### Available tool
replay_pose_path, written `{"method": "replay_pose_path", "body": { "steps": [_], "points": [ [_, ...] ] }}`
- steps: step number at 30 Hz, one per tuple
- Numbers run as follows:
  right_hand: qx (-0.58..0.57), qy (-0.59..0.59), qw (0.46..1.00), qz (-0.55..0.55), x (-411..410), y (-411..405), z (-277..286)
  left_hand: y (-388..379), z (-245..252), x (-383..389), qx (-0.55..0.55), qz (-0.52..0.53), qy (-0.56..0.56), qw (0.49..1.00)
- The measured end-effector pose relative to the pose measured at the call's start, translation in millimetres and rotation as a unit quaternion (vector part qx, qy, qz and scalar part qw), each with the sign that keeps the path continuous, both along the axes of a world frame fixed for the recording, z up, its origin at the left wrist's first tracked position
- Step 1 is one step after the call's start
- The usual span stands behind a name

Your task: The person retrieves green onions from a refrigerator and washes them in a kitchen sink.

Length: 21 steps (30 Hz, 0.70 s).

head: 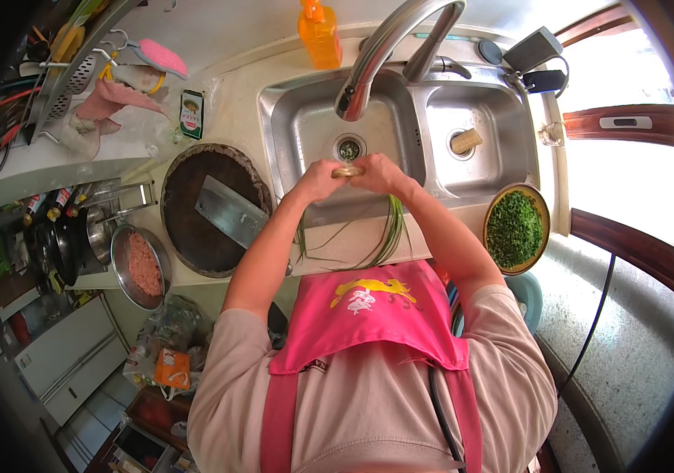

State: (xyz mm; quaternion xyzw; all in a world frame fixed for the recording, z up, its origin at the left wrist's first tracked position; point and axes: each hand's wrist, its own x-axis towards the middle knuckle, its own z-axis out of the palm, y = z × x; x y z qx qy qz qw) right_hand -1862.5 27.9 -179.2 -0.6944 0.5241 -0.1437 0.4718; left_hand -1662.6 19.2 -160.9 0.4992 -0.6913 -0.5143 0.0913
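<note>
Over the near part of the large steel sink basin point(289, 136), my left hand point(320, 180) and my right hand point(383, 172) meet, pinching between them a small pale brownish item point(347, 172), perhaps ginger or a root; it is too small to tell. Long green leaves, like chives or scallions point(395, 227), hang below my right hand onto the counter edge. More thin leaves point(302, 236) lie beneath my left wrist. The basin's drain point(349, 149) holds green bits. A cleaver point(231, 211) rests on a round, dark chopping board point(186, 195) to the left, its handle partly hidden by my left forearm.
The steel faucet point(366, 65) arches over the basin. A bowl of chopped greens point(515, 227) stands at the right, a steel bowl of minced meat point(143, 266) at the left. An orange soap bottle point(320, 38) stands behind. A pale yellow piece point(465, 141) lies in the small basin.
</note>
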Motion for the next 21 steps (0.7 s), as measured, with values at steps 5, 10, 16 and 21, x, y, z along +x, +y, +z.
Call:
{"method": "replay_pose_path", "body": {
  "steps": [5,10,16,21],
  "points": [
    [-0.097,0.096,0.988,0.066,5,1,-4,-2,1,-2,0.02,-0.04,-0.057,0.997],
    [0.118,-0.085,0.989,-0.039,-4,4,9,1,-9,10,0.064,-0.008,0.083,0.994],
    [0.212,-0.127,0.967,-0.057,-8,1,10,3,-20,11,0.049,0.001,0.189,0.981],
    [-0.044,0.037,0.998,-0.034,-2,-4,2,9,5,-14,-0.035,0.006,0.042,0.998]
  ]
}}
